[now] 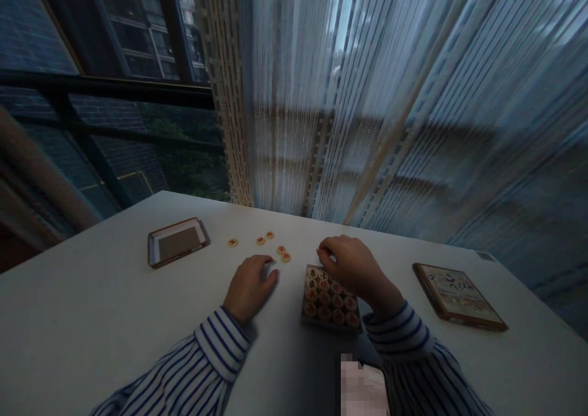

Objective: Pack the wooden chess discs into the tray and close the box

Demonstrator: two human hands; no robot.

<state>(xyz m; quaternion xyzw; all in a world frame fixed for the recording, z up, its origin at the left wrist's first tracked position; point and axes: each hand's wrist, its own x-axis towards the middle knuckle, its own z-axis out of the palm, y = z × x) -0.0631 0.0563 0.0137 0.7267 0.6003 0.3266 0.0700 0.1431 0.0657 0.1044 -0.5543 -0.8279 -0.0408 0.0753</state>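
Observation:
My left hand (250,284) rests on the white table (92,318) with its fingers curled under, just below several loose round game pieces (283,253). My right hand (351,266) hovers over the far edge of a small tray (328,302) packed with round wooden pieces, its fingers pinched together; what they hold is hidden. Both arms wear blue-and-white striped sleeves.
A brown box lid (177,243) lies at the left of the table. A flat box with a printed top (459,296) lies at the right. A phone (365,388) sits at the near edge. Behind the table hang sheer curtains (390,97) and a dark window.

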